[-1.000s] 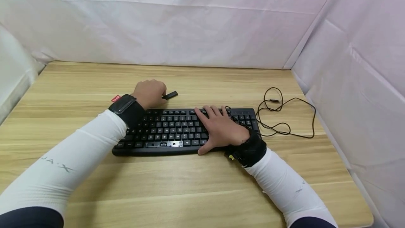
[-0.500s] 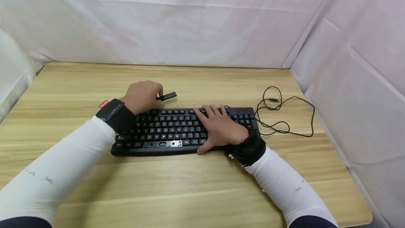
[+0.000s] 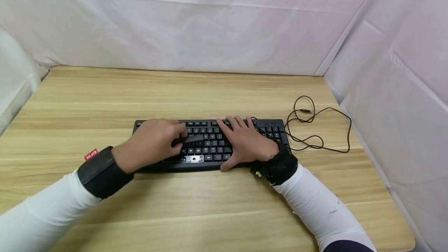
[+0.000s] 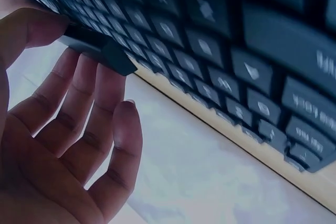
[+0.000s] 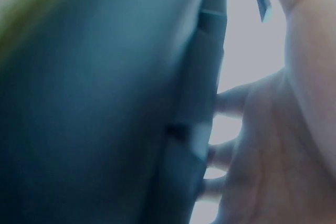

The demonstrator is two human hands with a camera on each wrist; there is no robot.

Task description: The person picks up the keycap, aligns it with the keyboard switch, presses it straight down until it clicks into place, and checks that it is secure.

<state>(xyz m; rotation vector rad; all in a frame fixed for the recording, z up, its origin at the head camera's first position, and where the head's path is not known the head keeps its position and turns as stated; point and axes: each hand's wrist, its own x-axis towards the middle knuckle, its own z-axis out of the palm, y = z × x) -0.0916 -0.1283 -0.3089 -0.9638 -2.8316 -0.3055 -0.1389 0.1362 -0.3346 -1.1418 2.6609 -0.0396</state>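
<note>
A black keyboard (image 3: 210,141) lies on the wooden table. Over its left half, my left hand (image 3: 157,139) pinches a slim black bar (image 3: 193,139) between thumb and fingers; the bar's free end points right, overlapping the keys. In the left wrist view the bar (image 4: 100,48) has a slanted end and lies close to the keys, and I cannot tell what kind of tool it is. My right hand (image 3: 245,141) rests spread on the keyboard's right part, fingertips toward the far edge and thumb at the near edge.
A thin black cable (image 3: 316,147) with a plug (image 3: 305,111) lies loosely looped right of the keyboard. White cloth walls (image 3: 196,30) enclose the back and sides of the table (image 3: 196,213).
My left hand has come from behind the keyboard toward me, carrying the black bar over the left keys. The right hand stays in place on the keyboard.
</note>
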